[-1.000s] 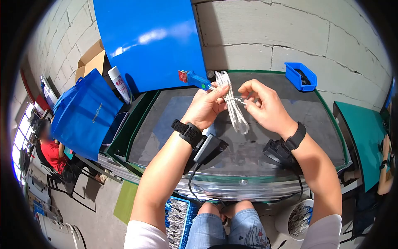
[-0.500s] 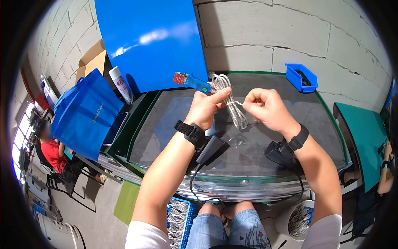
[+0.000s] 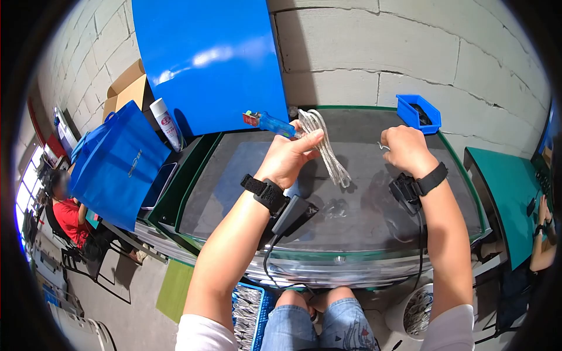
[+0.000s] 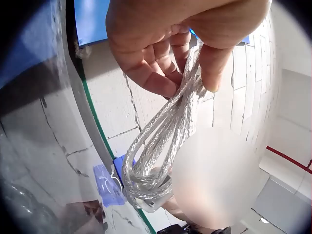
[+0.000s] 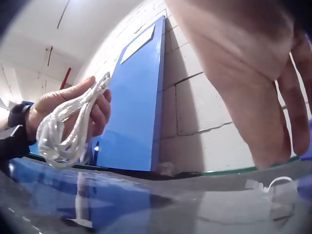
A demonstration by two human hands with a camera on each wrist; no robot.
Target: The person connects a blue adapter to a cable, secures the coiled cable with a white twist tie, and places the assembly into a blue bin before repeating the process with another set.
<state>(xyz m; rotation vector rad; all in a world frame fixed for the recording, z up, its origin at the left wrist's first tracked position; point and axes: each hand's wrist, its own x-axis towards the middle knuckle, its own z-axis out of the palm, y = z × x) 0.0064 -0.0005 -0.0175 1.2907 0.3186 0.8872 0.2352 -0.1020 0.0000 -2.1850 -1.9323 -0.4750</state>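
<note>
Over the far middle of the worktop (image 3: 363, 225), the left hand (image 3: 290, 157) holds a coil of pale cable (image 3: 325, 146). Its fingers and thumb are curled round the upper end, and the loops hang down clear of the glass. A blue plug (image 3: 270, 122) sticks out to the left of the grip. Well to the right, near the blue bin (image 3: 417, 114), the right hand (image 3: 408, 149) hovers with fingers loosely curled and holding nothing, just above a small white twist tie (image 5: 273, 184) that lies on the worktop. Judging by this, the step in hand is fetching the tie to bind the coil. The next move calls for a fine pinch of thumb and forefinger on that thin wire lying flat on smooth glass, with the left grip tight enough that the loops do not spring apart
</note>
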